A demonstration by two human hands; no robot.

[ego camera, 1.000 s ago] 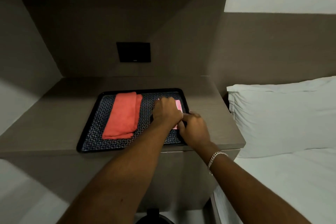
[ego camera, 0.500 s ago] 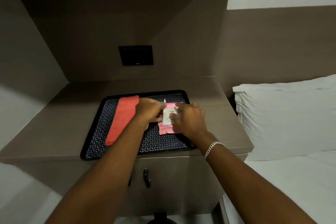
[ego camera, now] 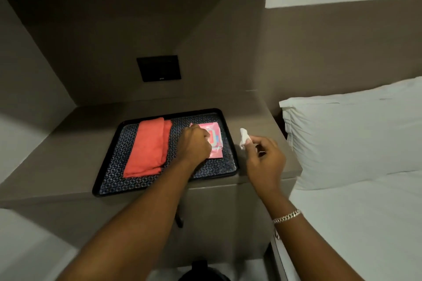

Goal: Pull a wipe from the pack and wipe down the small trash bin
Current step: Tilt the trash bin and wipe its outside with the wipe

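Note:
A pink wipe pack (ego camera: pixel 215 136) lies on the right side of a black patterned tray (ego camera: pixel 225 167). My left hand (ego camera: pixel 194 142) rests on the pack's left part, fingers curled against it. My right hand (ego camera: pixel 265 162) hovers to the right of the tray, above the cabinet top, pinching a small white wipe (ego camera: pixel 244 138) between thumb and fingers. A dark round object (ego camera: pixel 202 272), perhaps the small trash bin, shows at the bottom edge on the floor, mostly cut off.
A folded orange cloth (ego camera: pixel 148 147) lies on the tray's left half. The tray sits on a brown bedside cabinet (ego camera: pixel 68 150) with a dark handle (ego camera: pixel 180 220) on its front. A bed with a white pillow (ego camera: pixel 354 130) is on the right. A black wall panel (ego camera: pixel 159 68) is behind.
My right hand has pulled away from the pack to the right, with a white wipe in it. My left hand has moved onto the pack.

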